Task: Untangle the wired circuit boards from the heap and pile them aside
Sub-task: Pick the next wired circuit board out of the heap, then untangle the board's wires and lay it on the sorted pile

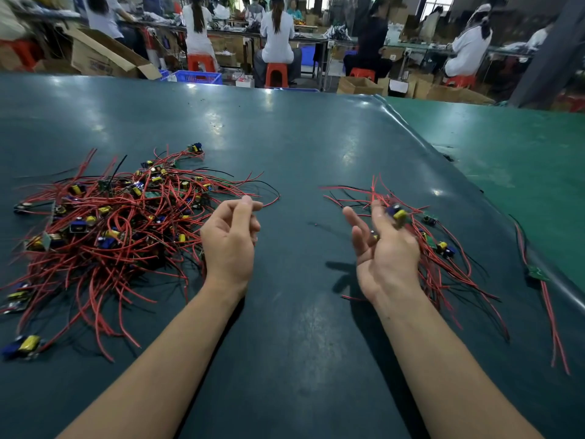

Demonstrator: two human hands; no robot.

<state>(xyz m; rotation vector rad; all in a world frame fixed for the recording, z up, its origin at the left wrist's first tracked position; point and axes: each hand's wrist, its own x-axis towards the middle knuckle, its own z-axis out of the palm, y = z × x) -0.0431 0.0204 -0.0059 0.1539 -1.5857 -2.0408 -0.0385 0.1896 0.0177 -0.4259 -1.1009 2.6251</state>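
1. Two groups of wired boards lie on the dark green mat (300, 147): the big tangled heap (107, 223), and a much smaller sorted pile (424, 236) well apart to the right of the heap.
2. Step in hand, as I judge it: dropping off one freed board (397, 213) at the sorted pile, between picks from the heap. Most of the work looks undone; the heap far outweighs the pile.
3. Right hand (384, 245): above the near edge of the pile, palm up, fingers spread and nearly straight. The blue and yellow board sits blurred at the fingertips. Cannot tell whether it is loosely held or already let go; no finger is curled round it.
4. Left hand (231, 239): just right of the heap, over its outer red wires. Fingers loosely curled, thumb and fingertip tips close together. Whether a wire is pinched there, I cannot tell.
5. One stray board with red wires (538, 274) lies farther right of the pile, near the mat's raised edge.
6. Next move calls for: picking a board at the heap's rim, lifting it slowly, and drawing its leads free without dragging neighbours along.
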